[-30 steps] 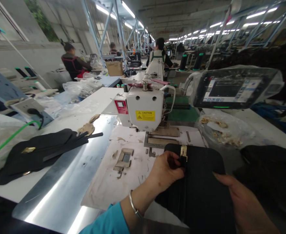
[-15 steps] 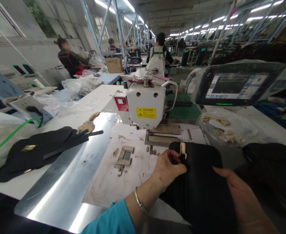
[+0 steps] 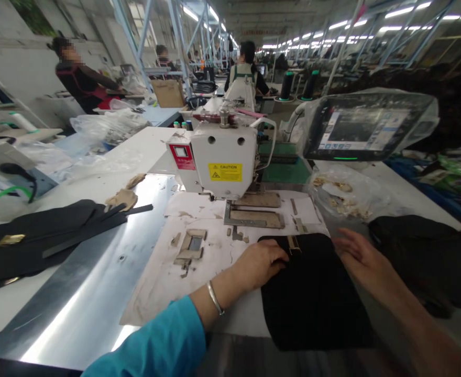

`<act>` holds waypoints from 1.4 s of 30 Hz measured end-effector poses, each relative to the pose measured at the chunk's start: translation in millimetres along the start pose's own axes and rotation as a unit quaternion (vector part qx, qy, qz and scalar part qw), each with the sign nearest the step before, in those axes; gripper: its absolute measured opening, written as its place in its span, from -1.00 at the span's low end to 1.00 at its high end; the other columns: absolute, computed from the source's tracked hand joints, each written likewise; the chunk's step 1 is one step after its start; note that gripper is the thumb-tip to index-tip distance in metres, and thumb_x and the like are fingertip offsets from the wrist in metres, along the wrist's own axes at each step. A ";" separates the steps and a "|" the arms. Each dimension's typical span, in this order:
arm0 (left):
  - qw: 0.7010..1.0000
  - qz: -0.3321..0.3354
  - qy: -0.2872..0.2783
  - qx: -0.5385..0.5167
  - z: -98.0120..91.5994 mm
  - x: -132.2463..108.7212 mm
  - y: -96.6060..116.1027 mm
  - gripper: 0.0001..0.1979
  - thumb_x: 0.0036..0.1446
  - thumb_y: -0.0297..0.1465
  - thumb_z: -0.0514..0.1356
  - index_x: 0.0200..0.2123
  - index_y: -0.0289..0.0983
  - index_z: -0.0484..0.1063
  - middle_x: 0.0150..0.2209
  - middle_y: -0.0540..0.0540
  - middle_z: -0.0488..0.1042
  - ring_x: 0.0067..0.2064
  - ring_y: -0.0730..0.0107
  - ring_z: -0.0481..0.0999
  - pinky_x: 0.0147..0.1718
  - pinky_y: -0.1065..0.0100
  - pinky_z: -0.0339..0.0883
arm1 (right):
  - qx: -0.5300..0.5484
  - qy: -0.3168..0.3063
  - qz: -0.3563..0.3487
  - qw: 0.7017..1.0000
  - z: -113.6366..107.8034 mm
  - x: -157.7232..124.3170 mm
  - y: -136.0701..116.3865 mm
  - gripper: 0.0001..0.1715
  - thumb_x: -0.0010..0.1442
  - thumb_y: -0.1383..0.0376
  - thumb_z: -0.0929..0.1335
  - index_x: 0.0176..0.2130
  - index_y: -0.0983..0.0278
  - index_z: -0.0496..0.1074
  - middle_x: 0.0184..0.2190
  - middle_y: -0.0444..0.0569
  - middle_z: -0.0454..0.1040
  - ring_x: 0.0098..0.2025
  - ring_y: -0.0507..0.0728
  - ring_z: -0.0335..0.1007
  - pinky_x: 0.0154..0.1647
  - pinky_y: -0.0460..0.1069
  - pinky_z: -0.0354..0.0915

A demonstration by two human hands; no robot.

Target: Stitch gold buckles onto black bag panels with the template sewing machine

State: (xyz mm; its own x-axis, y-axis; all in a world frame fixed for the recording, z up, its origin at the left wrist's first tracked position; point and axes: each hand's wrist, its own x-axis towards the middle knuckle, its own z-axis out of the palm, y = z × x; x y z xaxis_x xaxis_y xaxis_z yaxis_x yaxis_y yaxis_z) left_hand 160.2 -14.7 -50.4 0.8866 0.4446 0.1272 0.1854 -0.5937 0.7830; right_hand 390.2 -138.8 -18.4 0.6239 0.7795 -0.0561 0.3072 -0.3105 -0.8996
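A black bag panel point(image 3: 313, 298) with rounded corners lies at the table's front, below the sewing machine head point(image 3: 224, 157). Near its top edge sits a gold metal clasp point(image 3: 294, 245). My left hand point(image 3: 259, 264) is at the panel's upper left, fingers curled over the material beside the clasp; the fingertips are partly hidden. Along the right edge is my right hand point(image 3: 358, 256), with fingers stretched out and nothing gripped. Beyond the panel stands the machine's metal clamp frame point(image 3: 246, 222). A rectangular template point(image 3: 191, 247) is fixed on the white sheet to the left.
Black pieces with gold fittings point(image 3: 57, 235) lie at left on the shiny metal plate point(image 3: 85, 293). At right are a plastic bag of gold hardware point(image 3: 340, 193) and a dark pile point(image 3: 423, 262). A wrapped control screen point(image 3: 366, 128) stands behind. Other people work farther back.
The black panel has come down flatter, its clasp end turned away from me. My right hand has let go of its side and moved forward with fingers extended. The view has shifted slightly.
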 end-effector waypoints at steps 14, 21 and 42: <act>0.920 0.248 -0.064 0.296 -12.4 2.0 -4.2 -0.78 0.32 -0.55 0.11 -0.02 -0.32 0.48 -0.21 -0.11 0.47 -0.24 0.33 0.41 -0.16 0.34 0.33 | -0.172 -0.081 -0.322 0.928 33.3 -19.0 43.2 -0.70 0.29 0.18 0.33 -0.05 0.11 0.59 -0.15 0.03 0.55 -0.10 0.21 0.50 -0.05 0.13 0.45; 0.902 0.289 -0.089 0.308 -12.8 18.4 -7.4 -0.85 0.34 -0.51 0.12 -0.22 -0.31 0.50 -0.28 -0.07 0.49 -0.30 0.36 0.43 -0.30 0.35 0.33 | -0.147 -0.062 -0.297 0.941 37.0 -14.5 42.1 -0.76 0.27 0.20 0.35 -0.17 0.12 0.63 -0.24 0.01 0.55 -0.19 0.19 0.50 -0.18 0.09 0.46; 0.973 -0.154 -0.069 0.157 -4.1 33.1 13.5 -0.83 0.17 -0.24 0.31 -0.31 -0.22 0.53 -0.37 -0.02 0.53 -0.30 0.27 0.53 -0.32 0.36 0.36 | -0.182 -0.013 -0.362 0.914 46.9 -24.4 43.9 -0.74 0.28 0.39 0.32 -0.10 0.24 0.56 -0.23 -0.01 0.49 -0.22 0.10 0.49 -0.22 -0.03 0.44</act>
State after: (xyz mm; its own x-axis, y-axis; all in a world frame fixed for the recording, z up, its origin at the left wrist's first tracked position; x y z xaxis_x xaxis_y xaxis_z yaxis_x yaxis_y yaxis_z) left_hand 190.3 -5.3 -33.2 0.8124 0.5532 -0.1844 0.5534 -0.6316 0.5430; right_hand 354.8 -146.0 -76.8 0.1472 0.8637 0.4820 0.8548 0.1341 -0.5014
